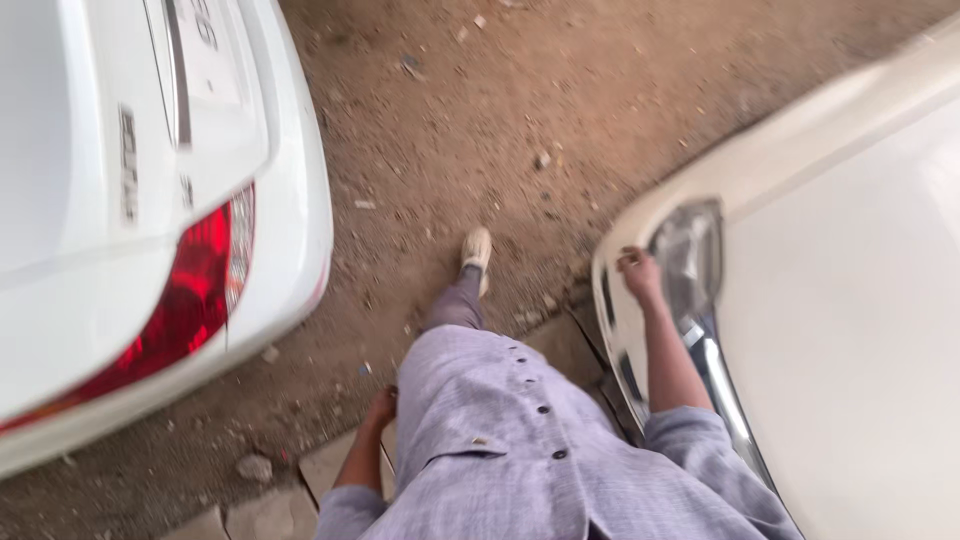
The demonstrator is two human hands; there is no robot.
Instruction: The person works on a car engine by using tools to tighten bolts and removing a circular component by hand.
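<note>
I look down at my own body in a grey-lilac buttoned shirt [505, 430] and one foot in a pale shoe [476, 250] stepping on the dirt. My right hand [638, 274] is stretched forward beside the headlight [688, 255] of a white car [850, 320] on my right, fingers curled; whether it touches the car is unclear. My left hand [381, 408] hangs at my side, fingers loosely curled, holding nothing that I can see.
A second white car's rear [120, 220] with a red tail light [185, 305] fills the left. Brown dirt ground [480, 130] with small stones runs between the cars. Paving slabs [270, 510] lie at the bottom.
</note>
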